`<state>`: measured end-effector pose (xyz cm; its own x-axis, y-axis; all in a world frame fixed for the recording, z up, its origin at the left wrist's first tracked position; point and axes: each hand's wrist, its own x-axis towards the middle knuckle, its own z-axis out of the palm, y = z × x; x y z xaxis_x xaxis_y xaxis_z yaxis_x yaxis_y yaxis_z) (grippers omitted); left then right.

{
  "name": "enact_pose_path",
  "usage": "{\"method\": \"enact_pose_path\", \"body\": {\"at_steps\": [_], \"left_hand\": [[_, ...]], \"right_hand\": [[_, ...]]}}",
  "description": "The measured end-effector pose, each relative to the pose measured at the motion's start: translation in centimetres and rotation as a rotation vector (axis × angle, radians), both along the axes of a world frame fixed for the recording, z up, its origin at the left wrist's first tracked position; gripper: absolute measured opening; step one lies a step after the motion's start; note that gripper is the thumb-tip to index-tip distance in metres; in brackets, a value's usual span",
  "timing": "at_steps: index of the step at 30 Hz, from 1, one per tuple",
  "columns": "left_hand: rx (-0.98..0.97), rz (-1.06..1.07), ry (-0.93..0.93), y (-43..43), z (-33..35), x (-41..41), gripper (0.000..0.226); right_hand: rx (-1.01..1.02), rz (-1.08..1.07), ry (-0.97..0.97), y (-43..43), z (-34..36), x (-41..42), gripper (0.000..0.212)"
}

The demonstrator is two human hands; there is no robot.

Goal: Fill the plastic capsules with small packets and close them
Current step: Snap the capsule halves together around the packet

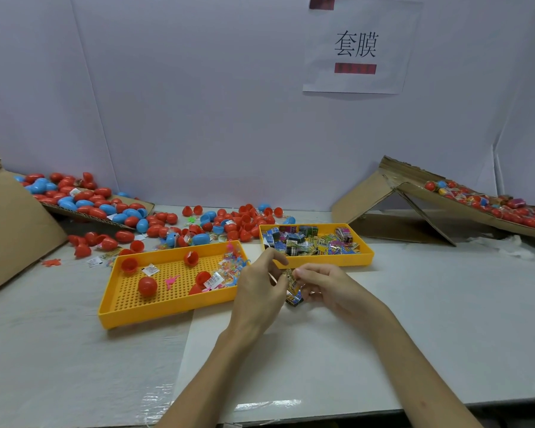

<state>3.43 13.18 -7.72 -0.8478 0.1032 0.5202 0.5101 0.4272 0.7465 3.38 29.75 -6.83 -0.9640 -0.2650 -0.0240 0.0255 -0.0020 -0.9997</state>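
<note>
Both hands meet over the table just in front of the two yellow trays. My left hand [261,284] and my right hand [325,285] pinch a small printed packet [292,290] between their fingertips. The right yellow tray [322,260] is full of similar printed packets [309,242]. The left perforated yellow tray [167,307] holds a closed red capsule [147,285], red capsule halves [129,264], white packets and small coloured toys. Loose red and blue capsules [229,217] lie scattered behind the trays.
A tilted cardboard sheet [84,208] at the left carries more red and blue capsules. A cardboard ramp [445,208] at the right holds filled capsules. A white wall with a paper sign [357,47] closes the back. The white table [414,319] extends to the near edge.
</note>
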Motion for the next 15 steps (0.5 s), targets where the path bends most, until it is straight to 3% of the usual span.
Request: {"method": "enact_pose_path", "body": {"at_steps": [15], "left_hand": [[0.055, -0.071, -0.044, -0.10, 0.66, 0.39, 0.018]], "right_hand": [[-0.024, 0.021, 0.041, 0.31, 0.16, 0.25, 0.016]]}}
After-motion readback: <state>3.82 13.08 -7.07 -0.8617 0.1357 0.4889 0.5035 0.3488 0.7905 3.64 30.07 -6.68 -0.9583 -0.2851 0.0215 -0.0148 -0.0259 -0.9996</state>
